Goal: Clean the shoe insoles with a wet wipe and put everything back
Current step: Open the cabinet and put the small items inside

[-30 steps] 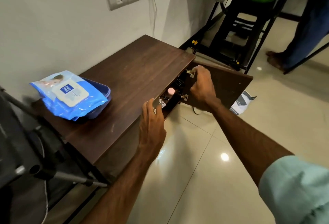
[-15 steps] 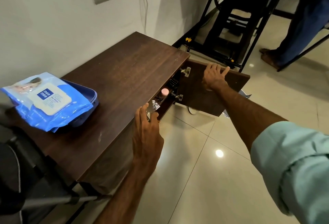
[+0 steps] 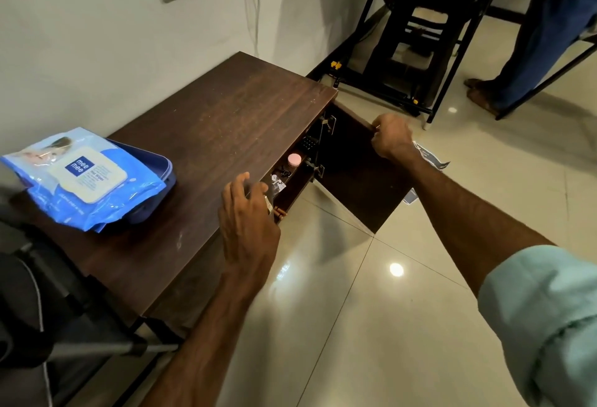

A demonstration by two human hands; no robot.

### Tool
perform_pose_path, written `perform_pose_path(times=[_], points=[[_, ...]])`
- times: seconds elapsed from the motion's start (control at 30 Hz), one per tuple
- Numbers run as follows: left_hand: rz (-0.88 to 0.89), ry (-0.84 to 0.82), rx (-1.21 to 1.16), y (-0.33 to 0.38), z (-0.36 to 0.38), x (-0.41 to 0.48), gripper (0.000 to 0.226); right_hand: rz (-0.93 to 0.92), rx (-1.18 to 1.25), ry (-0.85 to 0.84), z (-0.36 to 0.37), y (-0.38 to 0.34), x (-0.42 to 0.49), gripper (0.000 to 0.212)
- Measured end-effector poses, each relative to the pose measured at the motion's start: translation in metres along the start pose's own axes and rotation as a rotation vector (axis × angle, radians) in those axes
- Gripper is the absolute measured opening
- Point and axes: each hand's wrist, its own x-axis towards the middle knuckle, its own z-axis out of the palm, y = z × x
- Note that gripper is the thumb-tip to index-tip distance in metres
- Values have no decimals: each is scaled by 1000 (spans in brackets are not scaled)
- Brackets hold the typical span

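Two hands are showing: the right hand (image 3: 392,138) is gripping the dark wooden cabinet door (image 3: 352,180) by its top edge. The left hand (image 3: 248,222) is lying slack and empty, and the blue plastic wet-wipe pack (image 3: 84,177) is sitting well left of its fingers.

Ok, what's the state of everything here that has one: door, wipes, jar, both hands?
cabinet door: open, swung outward
wet wipes pack: flap lid closed, lying on the blue tray
pink-lidded jar: inside the cabinet, upright, lid on
right hand: grips the door's top edge
left hand: fingers loosely bent at the front edge of the cabinet top, holding nothing visible
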Motion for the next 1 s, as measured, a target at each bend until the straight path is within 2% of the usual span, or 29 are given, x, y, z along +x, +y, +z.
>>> perform_pose_path(times=[0.07,0.2,0.27,0.4,0.47,0.6,0.77,0.9,1.0], points=[[-11,8,-17,0,-3,0,42,72,185,-18,2,-4,-10,31],[-29,21,-77,-2,-9,-3,39,241,632,-89,12,-17,-35,11],[-36,43,-90,-3,-11,-4,39,303,792,-132,23,-31,-47,24],[-47,77,-104,-7,-16,-5,35,350,906,-130,43,-77,-57,33],[-61,63,-115,-11,-22,-6,33,399,983,-172,46,-95,-56,31],[-89,86,-128,-20,-31,-4,35,467,1077,-264,49,-113,-57,47],[-86,84,-157,-17,-36,-4,55,465,1238,-311,58,-129,-76,23],[-87,60,-141,-18,-28,-4,34,490,1323,-234,72,-143,-97,15],[-81,38,-128,-20,-26,-3,34,522,1344,-210,86,-149,-111,24]])
